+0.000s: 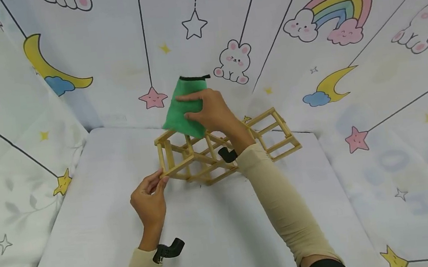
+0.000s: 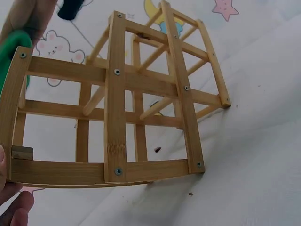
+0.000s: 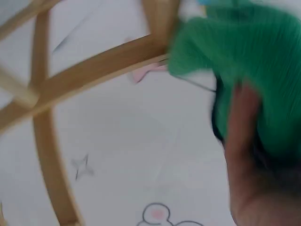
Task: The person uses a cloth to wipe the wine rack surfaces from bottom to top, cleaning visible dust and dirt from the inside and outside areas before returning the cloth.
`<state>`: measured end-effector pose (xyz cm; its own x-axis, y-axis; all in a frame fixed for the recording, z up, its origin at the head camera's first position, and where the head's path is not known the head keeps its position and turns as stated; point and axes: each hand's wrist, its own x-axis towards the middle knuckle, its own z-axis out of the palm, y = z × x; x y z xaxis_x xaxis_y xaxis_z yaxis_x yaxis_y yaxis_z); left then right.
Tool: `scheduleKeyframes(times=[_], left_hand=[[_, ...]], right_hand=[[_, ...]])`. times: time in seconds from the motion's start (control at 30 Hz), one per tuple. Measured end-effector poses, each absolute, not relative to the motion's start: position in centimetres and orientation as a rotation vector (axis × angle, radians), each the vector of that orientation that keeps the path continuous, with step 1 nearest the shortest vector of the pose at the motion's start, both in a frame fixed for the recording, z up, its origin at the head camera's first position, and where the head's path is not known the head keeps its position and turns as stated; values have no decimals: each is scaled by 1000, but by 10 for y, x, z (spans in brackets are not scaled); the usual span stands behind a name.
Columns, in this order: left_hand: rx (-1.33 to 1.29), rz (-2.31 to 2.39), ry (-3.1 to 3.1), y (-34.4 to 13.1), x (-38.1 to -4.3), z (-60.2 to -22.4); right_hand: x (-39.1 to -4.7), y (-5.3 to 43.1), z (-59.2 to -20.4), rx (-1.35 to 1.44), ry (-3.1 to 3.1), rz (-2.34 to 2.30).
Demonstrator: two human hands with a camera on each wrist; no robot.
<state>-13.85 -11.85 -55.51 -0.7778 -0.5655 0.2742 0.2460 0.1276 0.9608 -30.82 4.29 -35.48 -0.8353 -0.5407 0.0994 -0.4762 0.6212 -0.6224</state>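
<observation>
A slatted wooden rack [image 1: 201, 161] of light bamboo bars and small screws stands tilted over the white surface. My left hand [image 1: 150, 198] pinches its near left corner between thumb and fingers. In my right hand [image 1: 211, 109] is a green cloth [image 1: 191, 105] with a black edge, held above the rack's left end. The left wrist view shows the rack's bars [image 2: 115, 94] close up, with the cloth [image 2: 14, 52] at a far corner. In the right wrist view the cloth [image 3: 263, 61] is blurred, the thumb [image 3: 244, 122] lying against it beside a bar.
The white table [image 1: 113, 153] lies under the rack, with small dark specks [image 2: 157, 149] near it. Cartoon-printed cloth [image 1: 108, 40] rises behind and at both sides. Dark wrist devices [image 1: 168, 249] sit on both forearms.
</observation>
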Motion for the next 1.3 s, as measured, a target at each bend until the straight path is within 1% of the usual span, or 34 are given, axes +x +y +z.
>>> scheduleKeyframes(times=[0.13, 0.2, 0.27, 0.33, 0.4, 0.5, 0.6, 0.73, 0.83, 0.93, 1.03, 1.17, 1.23, 1.3], left_hand=[[309, -1720, -1759, -120, -139, -557], [311, -1716, -1744, -120, -139, -558], [319, -1715, -1741, -120, -140, -559], [335, -1697, -1758, -118, -140, -559], [348, -1683, -1771, -116, -139, -558], [362, -1659, -1776, -113, -137, -551], [366, -1668, -1759, -111, -133, -539], [360, -1678, -1762, -110, -131, -531], [353, -1673, -1774, -110, -134, -541], [349, -1678, -1771, -112, -139, -555], [340, -1684, -1761, -113, -140, -559], [338, -1695, -1757, -116, -138, -558], [341, -1694, -1764, -116, -137, -558], [344, -1687, -1775, -116, -136, -559]], right_hand=[[-309, 44, -351, -970, 2352, -865], [-313, 41, -353, -1018, 2364, -760], [-317, 38, -354, -1015, 2537, -696], [-320, 36, -354, -950, 2702, -735], [-321, 36, -352, -926, 2717, -859], [-321, 37, -351, -1037, 2481, -950], [-323, 35, -352, -1150, 2312, -820], [-330, 29, -353, -1223, 2609, -596], [-333, 23, -352, -1158, 2779, -670], [-335, 16, -352, -1145, 2633, -759], [-335, 4, -356, -1140, 2506, -597], [-339, -14, -365, -1217, 2680, -299], [-340, -22, -370, -1227, 2811, -298], [-341, -28, -372, -1214, 2822, -409]])
